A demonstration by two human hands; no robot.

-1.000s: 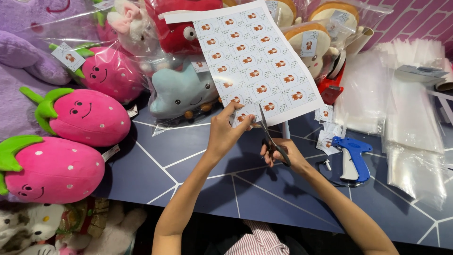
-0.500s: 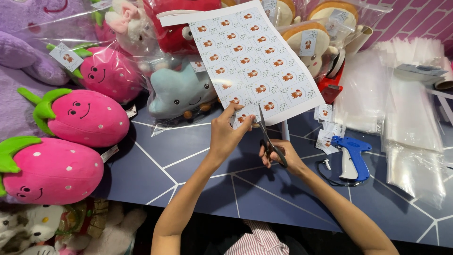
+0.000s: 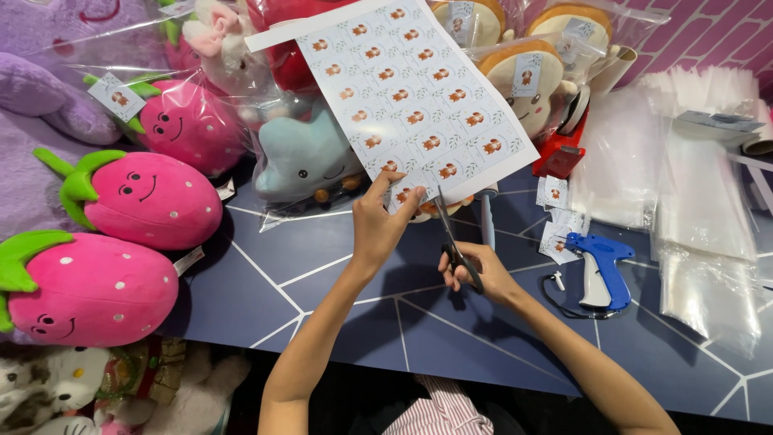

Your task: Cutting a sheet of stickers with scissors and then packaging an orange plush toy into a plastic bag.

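Note:
My left hand (image 3: 380, 219) pinches the near edge of a white sheet of printed labels (image 3: 411, 89), holding it up over the dark blue table (image 3: 338, 306). Black scissors (image 3: 452, 238) are gripped in my right hand (image 3: 477, 270), their blades pointing up into the sheet's lower edge beside my left fingers. The sheet carries rows of small brown-and-green pictures and covers part of the bagged plush toys behind it.
Pink strawberry plush toys (image 3: 153, 197) lie at the left, a light blue plush (image 3: 302, 157) in a bag in the middle. A blue tagging gun (image 3: 600, 266), cut labels (image 3: 557, 229), a red tape dispenser (image 3: 564, 149) and stacked clear bags (image 3: 692, 209) fill the right.
The scissors have moved a little further up into the sheet's lower edge. My left hand keeps its hold on the sheet, which has barely shifted.

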